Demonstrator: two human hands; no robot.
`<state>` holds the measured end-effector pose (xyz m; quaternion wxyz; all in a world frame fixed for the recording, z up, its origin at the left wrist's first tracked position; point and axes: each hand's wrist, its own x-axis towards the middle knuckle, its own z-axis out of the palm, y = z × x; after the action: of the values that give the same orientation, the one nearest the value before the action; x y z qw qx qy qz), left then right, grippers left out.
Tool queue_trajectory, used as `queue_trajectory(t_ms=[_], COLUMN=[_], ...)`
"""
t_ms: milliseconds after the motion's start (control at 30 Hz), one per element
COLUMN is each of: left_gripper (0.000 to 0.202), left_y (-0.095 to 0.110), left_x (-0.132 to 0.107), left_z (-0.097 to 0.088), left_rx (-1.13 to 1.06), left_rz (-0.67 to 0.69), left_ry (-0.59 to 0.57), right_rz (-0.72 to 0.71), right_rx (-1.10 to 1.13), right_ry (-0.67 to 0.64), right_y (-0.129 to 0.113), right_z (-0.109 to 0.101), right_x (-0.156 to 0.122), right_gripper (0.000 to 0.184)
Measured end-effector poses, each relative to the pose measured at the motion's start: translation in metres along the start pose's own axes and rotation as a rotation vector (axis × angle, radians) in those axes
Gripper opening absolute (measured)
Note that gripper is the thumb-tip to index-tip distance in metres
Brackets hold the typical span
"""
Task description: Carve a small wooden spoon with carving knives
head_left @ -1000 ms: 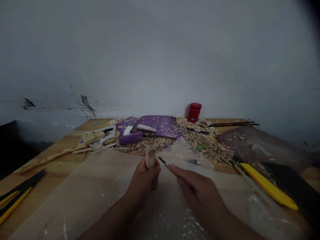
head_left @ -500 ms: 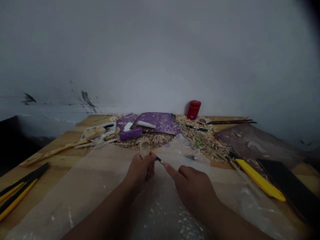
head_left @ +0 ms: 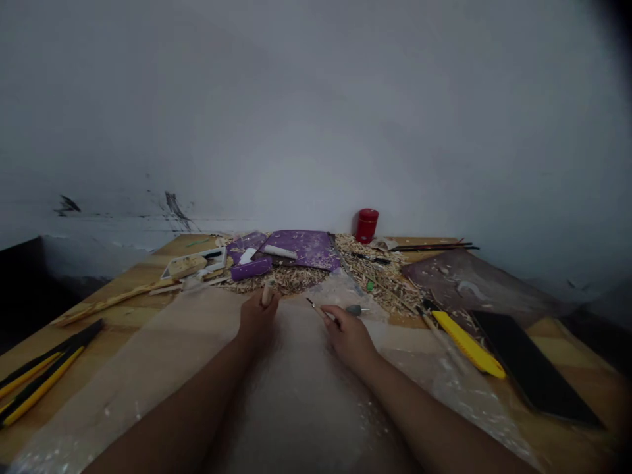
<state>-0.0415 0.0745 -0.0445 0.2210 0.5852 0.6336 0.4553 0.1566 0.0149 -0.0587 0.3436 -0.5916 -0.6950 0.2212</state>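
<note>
My left hand [head_left: 257,317] is closed round a small pale wooden piece [head_left: 266,294], whose top end sticks up above my fingers. My right hand [head_left: 348,334] grips a thin carving tool [head_left: 314,306] with a dark metal tip that points up and left, a short gap from the wooden piece. Both arms stretch forward over a clear plastic sheet [head_left: 172,355] spread on the wooden table [head_left: 128,276], and both hands sit near the sheet's far edge.
Wood shavings [head_left: 390,276] and purple boards [head_left: 301,247] lie behind my hands, with a red can [head_left: 367,226] by the wall. A yellow utility knife [head_left: 467,343] and a black slab [head_left: 530,375] lie to the right. Yellow-black tools [head_left: 39,382] lie at the left edge.
Both hands have reached further forward across the sheet, away from me. The wooden piece has sunk lower in my left fist, and the tool tip now stands apart from it.
</note>
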Motion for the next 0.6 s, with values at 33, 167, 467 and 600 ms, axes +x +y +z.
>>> queue_trajectory(t_ms=[33, 167, 467, 600], left_gripper=[0.019, 0.021, 0.033, 0.033], left_y=[-0.001, 0.000, 0.057, 0.089], left_x=[0.000, 0.002, 0.039, 0.070], left_z=[0.000, -0.005, -0.022, -0.012], left_rx=[0.052, 0.225, 0.317, 0.206], left_rz=[0.024, 0.040, -0.056, -0.125], left_ry=[-0.004, -0.053, -0.212, -0.189], right_rz=[0.021, 0.080, 0.207, 0.303], right_rx=[0.018, 0.092, 0.319, 0.440], right_ry=[-0.004, -0.036, 0.009, 0.072], right_y=[0.001, 0.002, 0.003, 0.008], right_z=[0.000, 0.002, 0.002, 0.004], right_x=[0.001, 0.002, 0.008, 0.011], right_gripper=[0.025, 0.026, 0.027, 0.028])
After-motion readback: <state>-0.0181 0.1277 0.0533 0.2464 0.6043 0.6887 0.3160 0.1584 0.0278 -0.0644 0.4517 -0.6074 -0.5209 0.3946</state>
